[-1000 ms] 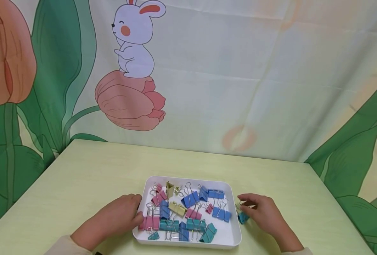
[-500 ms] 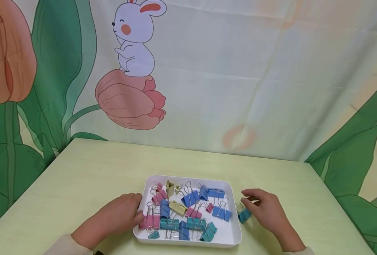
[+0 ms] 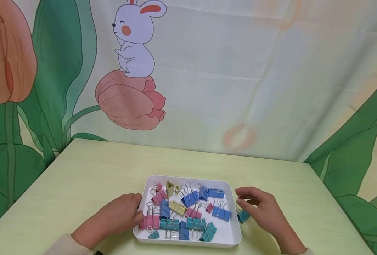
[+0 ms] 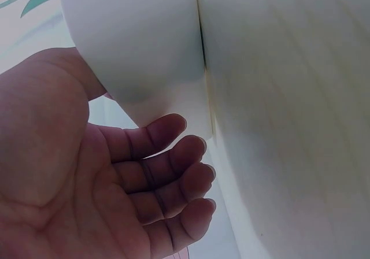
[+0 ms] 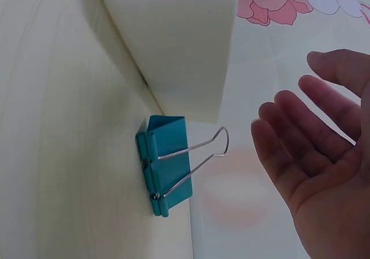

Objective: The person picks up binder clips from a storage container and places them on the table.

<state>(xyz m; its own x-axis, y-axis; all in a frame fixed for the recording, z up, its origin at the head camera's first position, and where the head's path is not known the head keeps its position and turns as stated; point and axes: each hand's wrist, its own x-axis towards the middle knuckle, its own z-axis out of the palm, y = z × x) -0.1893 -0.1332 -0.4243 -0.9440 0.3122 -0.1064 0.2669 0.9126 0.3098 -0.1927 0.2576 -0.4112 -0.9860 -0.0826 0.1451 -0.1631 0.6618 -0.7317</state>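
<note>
My left hand (image 3: 112, 214) holds the left wall of a white plastic tray (image 3: 221, 243), thumb over the rim. In the left wrist view, the fingers of that left hand (image 4: 133, 178) lie along the outside, the index fingertip against the tray wall (image 4: 139, 33). Just outside the tray's right wall, a teal binder clip (image 3: 243, 216) lies on the table. My right hand (image 3: 266, 214) hovers over it with bent, relaxed fingers and partly covers it. The right wrist view has the clip (image 5: 170, 166) apart from the right hand (image 5: 324, 149), its wire handles pointing towards the fingers.
Inside the tray lie several binder clips: pink ones (image 3: 150, 223), blue ones (image 3: 221, 213), teal ones (image 3: 169, 224) and yellow ones (image 3: 177, 208). The pale table (image 3: 112, 166) runs back to a printed curtain (image 3: 201, 88) with a rabbit and tulips.
My right hand rose and drew a little right from the tray, then came slightly back left above the teal clip. The left hand and the tray stay put.
</note>
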